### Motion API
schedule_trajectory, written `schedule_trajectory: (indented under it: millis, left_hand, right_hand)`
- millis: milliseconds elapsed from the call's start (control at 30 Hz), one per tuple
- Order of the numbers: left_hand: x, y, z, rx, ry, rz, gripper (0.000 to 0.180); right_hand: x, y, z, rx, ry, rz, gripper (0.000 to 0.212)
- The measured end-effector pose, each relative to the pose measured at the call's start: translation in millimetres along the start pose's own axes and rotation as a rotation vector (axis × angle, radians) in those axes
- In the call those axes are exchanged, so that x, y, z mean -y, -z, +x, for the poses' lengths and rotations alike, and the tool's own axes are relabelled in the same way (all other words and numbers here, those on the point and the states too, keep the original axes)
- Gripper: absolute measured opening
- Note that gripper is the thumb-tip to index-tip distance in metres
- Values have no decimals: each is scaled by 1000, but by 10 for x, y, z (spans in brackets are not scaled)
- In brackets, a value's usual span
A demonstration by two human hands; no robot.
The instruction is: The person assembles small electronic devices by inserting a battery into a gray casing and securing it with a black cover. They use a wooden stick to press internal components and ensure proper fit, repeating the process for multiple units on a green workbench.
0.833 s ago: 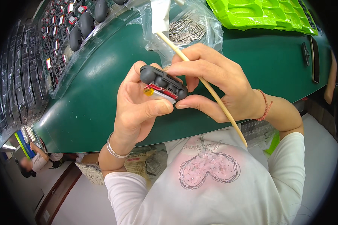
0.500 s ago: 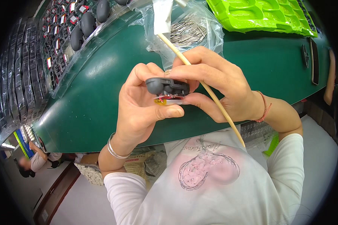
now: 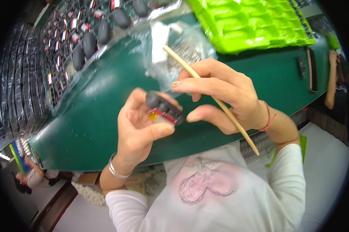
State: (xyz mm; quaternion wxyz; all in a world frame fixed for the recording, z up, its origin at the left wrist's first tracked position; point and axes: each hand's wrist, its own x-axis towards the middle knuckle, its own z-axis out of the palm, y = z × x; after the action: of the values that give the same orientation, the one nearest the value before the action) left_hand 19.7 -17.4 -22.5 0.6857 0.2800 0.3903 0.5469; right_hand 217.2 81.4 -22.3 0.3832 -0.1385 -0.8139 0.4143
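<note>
My left hand (image 3: 135, 129) is closed on a small black plastic housing (image 3: 163, 107), pinched between thumb and fingers. The housing is tilted, with red wire and a yellow patch along its lower side. It is somewhat blurred. A slim wooden stick (image 3: 179, 59) lies slantwise through my right hand (image 3: 234, 94), passing behind the index finger and out below the palm. The thumb and index finger of that hand are spread apart, close to the housing's right end but not touching it.
On the green table (image 3: 93, 123), a clear bag of thin metal pins (image 3: 190, 52) lies beyond my hands. A bright green moulded tray (image 3: 251, 27) is at back right. Black trays with battery-fitted parts (image 3: 66, 42) and stacked dark trays (image 3: 16, 89) stand left. Other people sit at both sides.
My right thumb and fingers have come away from the black housing. My left hand has tilted it, its right end now lower. The whole view has shifted somewhat.
</note>
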Motion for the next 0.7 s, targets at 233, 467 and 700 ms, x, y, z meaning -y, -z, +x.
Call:
schedule_trajectory:
  millis: [233, 467, 700]
  left_hand:
    - [28, -191, 17, -83, 82, 68, 45]
    - [121, -122, 33, -72, 98, 50, 42]
    - [101, -40, 63, 2, 97, 62, 39]
  right_hand:
    - [-276, 1036, 221, -456, -140, -578, 16]
    - [-1244, 2459, 230, -417, -392, -1070, 19]
    - [-1894, 3055, 486, -124, -299, -1380, 25]
